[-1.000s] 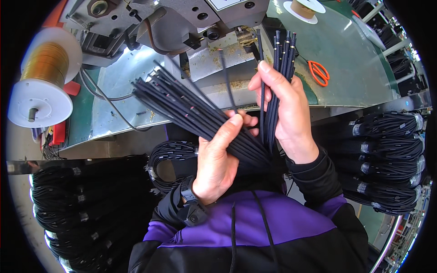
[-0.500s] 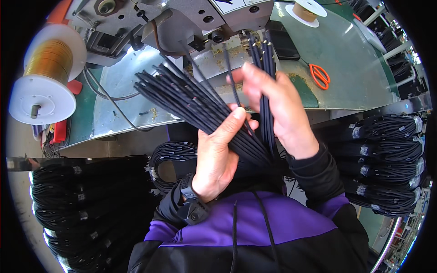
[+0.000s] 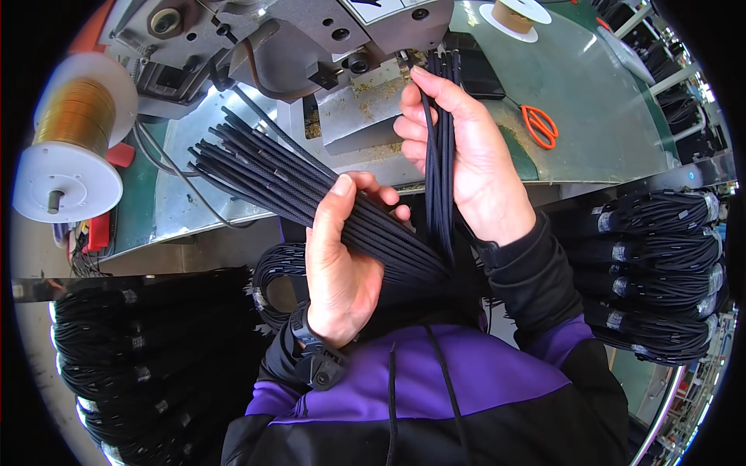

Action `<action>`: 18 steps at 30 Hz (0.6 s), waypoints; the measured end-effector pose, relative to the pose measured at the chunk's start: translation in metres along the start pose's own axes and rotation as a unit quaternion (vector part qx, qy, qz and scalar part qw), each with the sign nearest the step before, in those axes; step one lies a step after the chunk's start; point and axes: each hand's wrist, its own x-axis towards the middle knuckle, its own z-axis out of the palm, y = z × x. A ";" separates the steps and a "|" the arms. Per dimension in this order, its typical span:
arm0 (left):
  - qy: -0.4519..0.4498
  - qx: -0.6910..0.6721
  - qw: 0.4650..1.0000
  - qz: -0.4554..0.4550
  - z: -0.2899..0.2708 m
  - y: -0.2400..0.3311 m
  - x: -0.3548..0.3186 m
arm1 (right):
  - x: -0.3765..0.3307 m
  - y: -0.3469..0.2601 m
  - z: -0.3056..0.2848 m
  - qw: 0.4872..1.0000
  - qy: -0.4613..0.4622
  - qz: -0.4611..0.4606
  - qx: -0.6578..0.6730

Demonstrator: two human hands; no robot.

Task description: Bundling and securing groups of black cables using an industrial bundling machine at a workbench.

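My left hand (image 3: 342,260) grips a thick bundle of black braided cords (image 3: 272,175) that fans out up and to the left. In my right hand (image 3: 466,155) is a thinner bunch of the same black cords (image 3: 441,140), held upright with its tips pushed up against the underside of a grey metal machine (image 3: 311,46). Both bunches meet low down in front of my chest. A dark watch sits on my left wrist.
A big white spool of gold wire (image 3: 74,144) stands at the left. Orange scissors (image 3: 538,124) lie on the green table (image 3: 590,93), with a small tape roll (image 3: 513,12) behind them. Bundled black cords are stacked at the right (image 3: 660,272) and lower left (image 3: 132,365).
My right hand has lifted its small bunch of cords up and forward until the tips reach the machine. My left hand holds its bundle steady.
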 end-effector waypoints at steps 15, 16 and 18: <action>-0.030 0.088 0.993 -0.070 -0.010 -0.022 -0.002 | -0.035 0.007 -0.006 0.983 0.042 -0.061 -0.168; -0.005 0.074 0.995 -0.064 -0.009 -0.021 -0.003 | -0.030 0.005 -0.007 0.987 0.031 -0.060 -0.146; 0.019 0.061 0.996 -0.058 -0.008 -0.017 -0.003 | -0.025 0.004 -0.006 0.990 0.020 -0.060 -0.124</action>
